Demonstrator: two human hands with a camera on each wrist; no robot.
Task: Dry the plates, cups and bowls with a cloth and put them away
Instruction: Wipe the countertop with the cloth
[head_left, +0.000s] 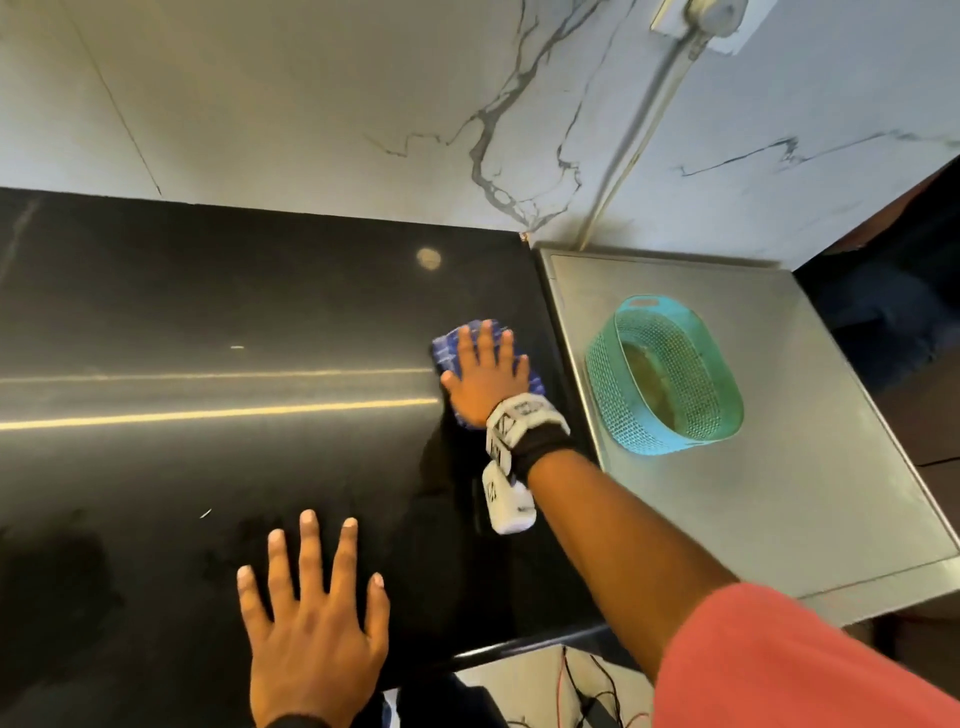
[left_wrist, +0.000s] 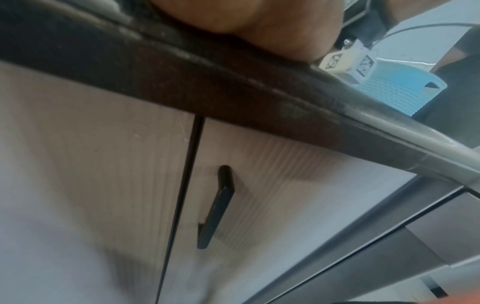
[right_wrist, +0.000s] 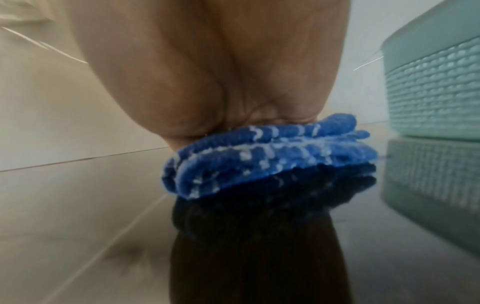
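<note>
Support surface 1: black polished countertop (head_left: 208, 322), glossy, reflecting light streaks. Lying on it at about 2 o'clock, near its right edge: folded blue cloth (head_left: 448, 347) with white check lines, several layers thick in the right wrist view, pressed flat under the right hand (head_left: 485, 382). At 6 o'clock, by the front edge: left hand (head_left: 314, 618), palm down, fingers spread, touching the surface.

Support surface 2: steel worktop (head_left: 810, 493), abutting the black countertop at 3 o'clock. On it, toward 12 o'clock: teal perforated basket (head_left: 602, 379), oval, upright, contents not discernible.
</note>
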